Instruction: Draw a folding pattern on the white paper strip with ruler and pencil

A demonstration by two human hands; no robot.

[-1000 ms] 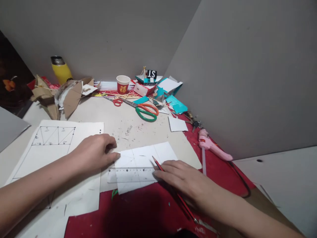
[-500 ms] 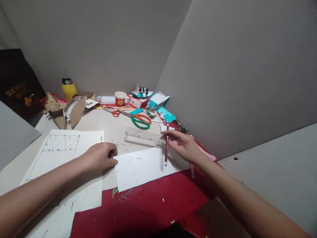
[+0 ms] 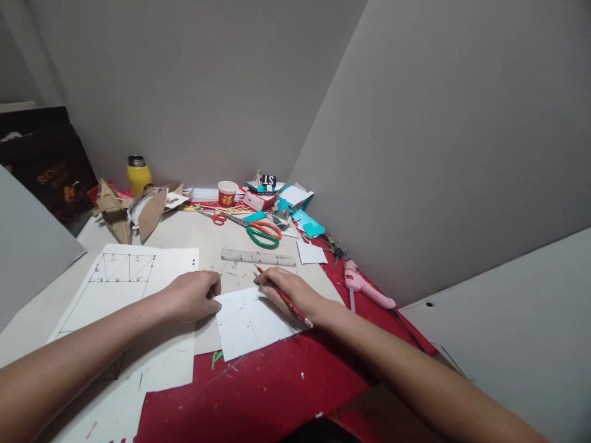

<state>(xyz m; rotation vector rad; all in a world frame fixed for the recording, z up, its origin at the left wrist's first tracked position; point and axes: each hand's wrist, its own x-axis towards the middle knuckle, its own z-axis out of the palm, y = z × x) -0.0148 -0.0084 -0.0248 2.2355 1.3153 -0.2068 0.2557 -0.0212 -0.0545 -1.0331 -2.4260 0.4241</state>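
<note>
The left hand [image 3: 196, 296] is resting at the left edge of the white card [image 3: 240, 323]; its thumb is reaching this edge, and the forefinger is curving above with a narrow gap, while the other fingers are hiding from view. The right hand [image 3: 289, 294] is holding the red pencil [image 3: 290, 301] in its fingers and is covering the right part of the card. The pencil is lying slantwise across this hand, and its sharp tip is pointing away from the person, towards the ruler [image 3: 258, 257]. The clear ruler is lying flat on the desk [image 3: 182, 231], beyond the card and apart from both hands. The card is lying partly over a red surface [image 3: 258, 400], and it is showing thin drawn lines. Under the left forearm, a large sheet [image 3: 170, 360] is bearing a drawing of triangles. Farther back, big scissors [image 3: 252, 229] with orange and green handles are lying near a paper cup [image 3: 227, 195].
</note>
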